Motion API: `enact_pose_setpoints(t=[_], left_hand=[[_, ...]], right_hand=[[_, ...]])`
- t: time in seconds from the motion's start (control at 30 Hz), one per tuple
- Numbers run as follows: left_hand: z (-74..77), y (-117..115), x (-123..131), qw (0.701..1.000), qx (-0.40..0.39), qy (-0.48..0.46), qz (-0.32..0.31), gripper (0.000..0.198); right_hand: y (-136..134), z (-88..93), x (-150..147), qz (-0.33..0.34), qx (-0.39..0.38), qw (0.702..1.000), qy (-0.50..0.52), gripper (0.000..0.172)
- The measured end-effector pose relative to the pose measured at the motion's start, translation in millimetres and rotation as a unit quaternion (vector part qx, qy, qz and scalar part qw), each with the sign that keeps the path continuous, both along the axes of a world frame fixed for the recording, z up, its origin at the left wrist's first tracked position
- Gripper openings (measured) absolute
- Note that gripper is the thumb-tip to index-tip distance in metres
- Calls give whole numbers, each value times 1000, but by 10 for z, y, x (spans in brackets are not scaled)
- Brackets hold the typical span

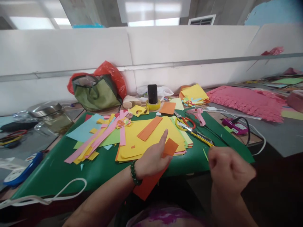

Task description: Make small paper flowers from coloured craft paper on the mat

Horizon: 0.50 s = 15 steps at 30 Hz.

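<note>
My left hand point(152, 160), with a green bead bracelet point(133, 173) on its wrist, is closed on a long orange paper strip point(170, 147). The index finger points forward, and the strip slants beneath the palm past the table's front edge. Below the hand's far side lies a stack of yellow paper sheets point(132, 135) with another orange paper strip point(149, 128) on top. At the right, my right hand point(228, 170) is raised in a fist, nothing showing from it. Nearest to it is a yellow box cutter point(202, 138), beside red and yellow-handled scissors point(184, 123).
A green mat point(56, 170) covers the table. Paper strips point(99, 135) lie left; a pink glue gun point(198, 116) lies right. Behind stand a phone point(152, 94), yellow tape roll point(153, 105) and green bag point(94, 93). A white cable point(68, 186) loops at front left.
</note>
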<state>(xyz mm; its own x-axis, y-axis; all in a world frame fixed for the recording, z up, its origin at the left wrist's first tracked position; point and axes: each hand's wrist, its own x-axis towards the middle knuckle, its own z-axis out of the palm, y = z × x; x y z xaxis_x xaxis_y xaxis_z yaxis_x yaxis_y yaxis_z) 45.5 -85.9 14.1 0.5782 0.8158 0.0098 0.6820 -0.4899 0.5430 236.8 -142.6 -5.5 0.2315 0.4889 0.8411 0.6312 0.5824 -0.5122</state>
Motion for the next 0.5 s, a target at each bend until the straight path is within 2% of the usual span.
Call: enact_pose_setpoints(t=[0.03, 0.1, 0.17, 0.23, 0.3, 0.33, 0.4, 0.47, 0.5], left_hand=[[-18, 29, -1, 999, -12, -35, 3, 83], [-67, 87, 10, 995, -12, -94, 3, 80], [-116, 131, 28, 992, -17, -128, 5, 80], [-147, 144, 39, 990, -31, -138, 5, 82], [-149, 115, 35, 992, -37, -124, 5, 83], [-141, 86, 26, 994, -33, -103, 10, 81], [-110, 6, -7, 999, -5, -35, 40, 77], [-59, -84, -67, 996, 49, 40, 67, 73], [-19, -127, -110, 992, 83, 68, 67, 71]], right_hand=[[-19, -4, -86, 41, 9, 997, -63, 29], [-27, -14, -306, 145, 9, 968, -206, 13], [-5, -32, -519, 185, 7, 944, -274, 16], [29, -53, -645, 206, 35, 944, -256, 18], [64, -63, -629, 223, 42, 955, -190, 14], [85, -59, -560, 214, 31, 965, -151, 12], [140, -36, -307, 131, 6, 989, -64, 11], [213, 0, 57, -14, 30, 997, 73, 16], [248, 19, 254, -88, 33, 985, 146, 14]])
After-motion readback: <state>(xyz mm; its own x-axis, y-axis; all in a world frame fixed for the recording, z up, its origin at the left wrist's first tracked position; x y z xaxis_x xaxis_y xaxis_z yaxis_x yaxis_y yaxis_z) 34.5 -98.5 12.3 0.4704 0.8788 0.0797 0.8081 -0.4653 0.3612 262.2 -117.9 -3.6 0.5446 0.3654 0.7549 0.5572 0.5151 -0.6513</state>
